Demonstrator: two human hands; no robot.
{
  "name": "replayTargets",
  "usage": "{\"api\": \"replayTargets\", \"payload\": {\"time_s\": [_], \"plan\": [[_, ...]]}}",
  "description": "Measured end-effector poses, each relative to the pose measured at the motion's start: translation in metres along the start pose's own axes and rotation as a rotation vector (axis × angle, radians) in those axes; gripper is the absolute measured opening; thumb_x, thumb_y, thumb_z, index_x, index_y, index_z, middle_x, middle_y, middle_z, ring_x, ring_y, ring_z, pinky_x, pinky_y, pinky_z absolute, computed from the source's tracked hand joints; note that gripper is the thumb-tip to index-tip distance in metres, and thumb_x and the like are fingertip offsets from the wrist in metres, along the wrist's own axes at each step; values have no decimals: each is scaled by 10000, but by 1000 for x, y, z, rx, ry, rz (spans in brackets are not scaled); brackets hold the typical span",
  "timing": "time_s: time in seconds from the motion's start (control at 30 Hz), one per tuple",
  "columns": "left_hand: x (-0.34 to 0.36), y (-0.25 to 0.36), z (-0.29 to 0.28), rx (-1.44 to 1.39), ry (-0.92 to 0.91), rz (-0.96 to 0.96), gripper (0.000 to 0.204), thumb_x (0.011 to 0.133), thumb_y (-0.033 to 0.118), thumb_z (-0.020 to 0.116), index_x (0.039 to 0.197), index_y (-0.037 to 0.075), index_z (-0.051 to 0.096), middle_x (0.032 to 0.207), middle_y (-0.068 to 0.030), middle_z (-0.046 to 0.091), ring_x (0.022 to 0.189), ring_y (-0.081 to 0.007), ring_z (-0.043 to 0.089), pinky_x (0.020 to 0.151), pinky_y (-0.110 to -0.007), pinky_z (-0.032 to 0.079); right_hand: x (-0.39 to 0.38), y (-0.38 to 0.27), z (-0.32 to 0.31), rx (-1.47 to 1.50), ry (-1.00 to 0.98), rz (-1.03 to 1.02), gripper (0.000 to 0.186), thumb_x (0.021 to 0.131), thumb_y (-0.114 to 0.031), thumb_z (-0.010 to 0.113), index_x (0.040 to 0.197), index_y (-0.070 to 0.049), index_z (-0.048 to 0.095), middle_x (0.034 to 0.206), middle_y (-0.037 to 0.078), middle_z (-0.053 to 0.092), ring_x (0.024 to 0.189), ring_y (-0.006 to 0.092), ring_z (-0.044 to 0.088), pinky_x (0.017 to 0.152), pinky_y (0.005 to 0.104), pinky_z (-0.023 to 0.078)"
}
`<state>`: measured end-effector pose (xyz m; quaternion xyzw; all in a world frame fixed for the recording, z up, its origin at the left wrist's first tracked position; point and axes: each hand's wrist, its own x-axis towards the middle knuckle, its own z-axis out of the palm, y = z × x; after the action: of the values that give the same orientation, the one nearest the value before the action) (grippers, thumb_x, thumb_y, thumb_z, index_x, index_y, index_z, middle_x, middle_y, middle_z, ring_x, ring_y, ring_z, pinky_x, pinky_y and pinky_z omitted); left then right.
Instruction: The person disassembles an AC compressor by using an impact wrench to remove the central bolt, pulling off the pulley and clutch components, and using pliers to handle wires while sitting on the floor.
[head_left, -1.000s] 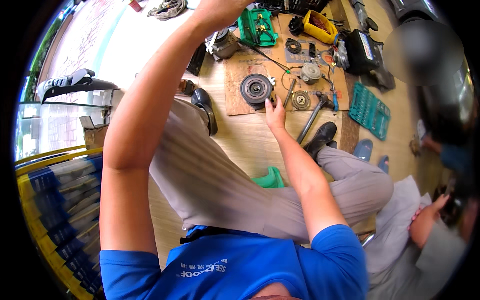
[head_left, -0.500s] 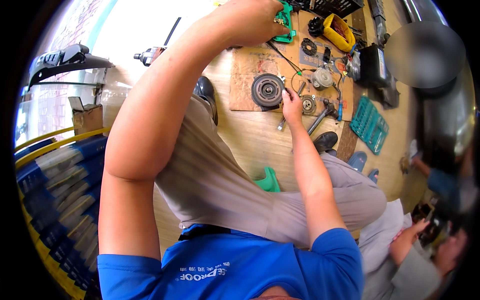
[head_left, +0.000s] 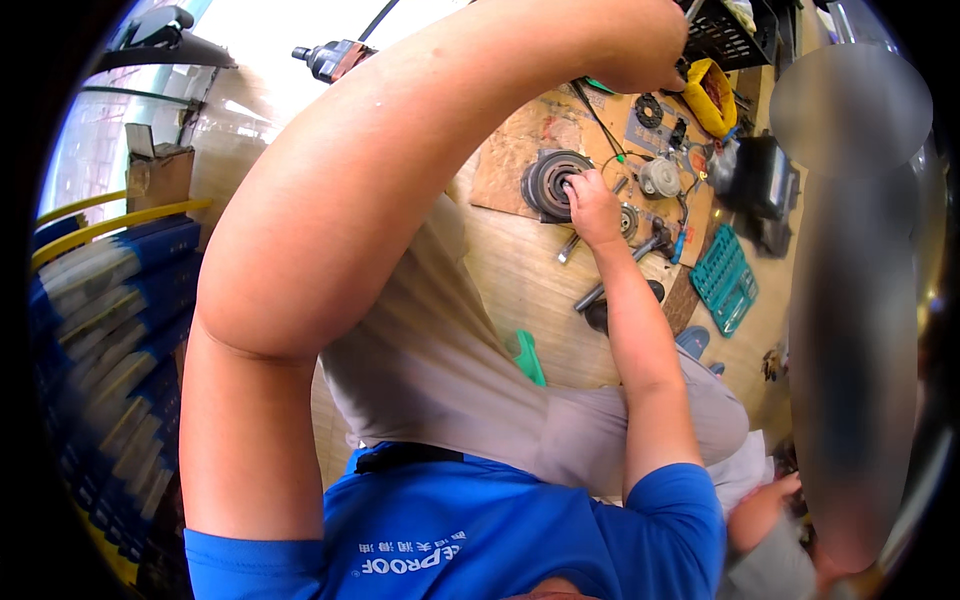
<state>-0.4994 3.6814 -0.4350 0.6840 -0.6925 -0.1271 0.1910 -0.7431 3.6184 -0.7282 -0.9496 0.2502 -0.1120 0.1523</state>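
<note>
Here, black pulley: lies on the cardboard sheet, its grooved round face turned up.
Right hand: over the black pulley's right half, thumb and fingertips drawn together at its hub; whether they pinch a part there, I cannot tell.
Left hand: well beyond the pulley and to its right, beside the yellow pouch; fingers bent downward, mostly hidden, so I cannot tell what they grip.
Silver round part: right of the pulley, on the same sheet.
Black ring: beyond the pulley, to its right.
Hammer: right of the pulley and nearer the person, partly behind the right forearm.
Teal tool case: well apart from the pulley, farther right, nearer the person.
Black crate: far beyond the pulley, rightward.
</note>
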Motion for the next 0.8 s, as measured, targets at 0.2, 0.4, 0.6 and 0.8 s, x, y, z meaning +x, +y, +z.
{"api": "replayTargets", "payload": {"time_s": [0.2,0.4,0.6,0.8], "plan": [[-7,-6,2,13,71,-82,338,827,302,682,916,-23,705,945,-231,669,960,-351,637,825,-415,519,1,-2,8,-54,35,-14,98,817,-152,662,854,-87,599,865,105,559,785,319,600,675,417,499],[-13,-21,-6,-81,99,-158,346,816,290,687,948,-30,692,958,-240,665,946,-356,644,828,-424,515,0,0,8,-25,48,-62,99,811,-126,655,874,-72,601,861,111,562,797,325,589,693,416,488],[-18,-24,-15,5,47,-207,398,820,322,692,1001,-33,667,983,-233,667,941,-354,643,813,-423,514,6,2,3,63,41,-134,96,807,-86,645,895,-65,615,857,114,572,795,323,596,692,413,489],[-21,-31,2,50,272,-121,389,809,301,692,1004,-32,645,997,-250,637,936,-379,622,819,-440,508,4,1,4,51,23,-75,95,810,-113,653,885,-68,614,858,116,573,787,328,604,686,414,497]]}}
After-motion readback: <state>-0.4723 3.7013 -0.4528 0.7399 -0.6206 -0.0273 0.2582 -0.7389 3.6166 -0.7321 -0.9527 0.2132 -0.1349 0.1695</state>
